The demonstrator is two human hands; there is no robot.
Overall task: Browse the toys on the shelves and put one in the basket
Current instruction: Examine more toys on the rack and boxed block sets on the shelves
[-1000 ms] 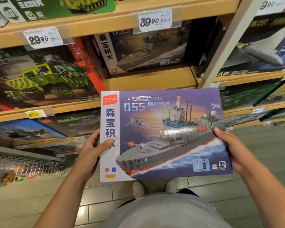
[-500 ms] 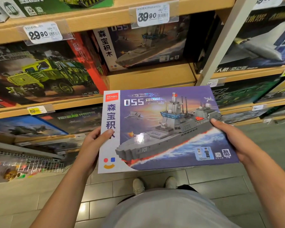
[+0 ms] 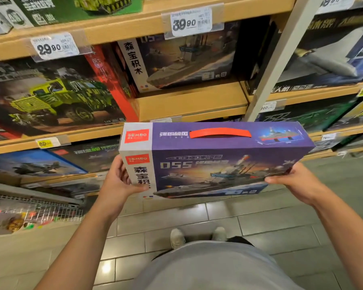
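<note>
A purple SEMBO warship box [image 3: 210, 164] with a white left band hangs in front of the shelves, tilted so its top edge with a red carry handle [image 3: 220, 132] faces me. My left hand [image 3: 120, 181] grips its left end, thumb on the front. Its right end is held by my right hand [image 3: 289, 181], thumb on the front face. No basket is in view.
Wooden shelves [image 3: 189, 101] carry more toy boxes: a green truck box [image 3: 50, 95] at left, a matching warship box [image 3: 176, 61] behind, dark boxes at right. A white upright post [image 3: 275, 65] divides the bays. A wire rack [image 3: 36, 212] sits low left. Tiled floor and my shoes lie below.
The box has tipped its top edge toward me, so its front face is foreshortened and the red handle now shows. Both hands kept their grip and rose slightly.
</note>
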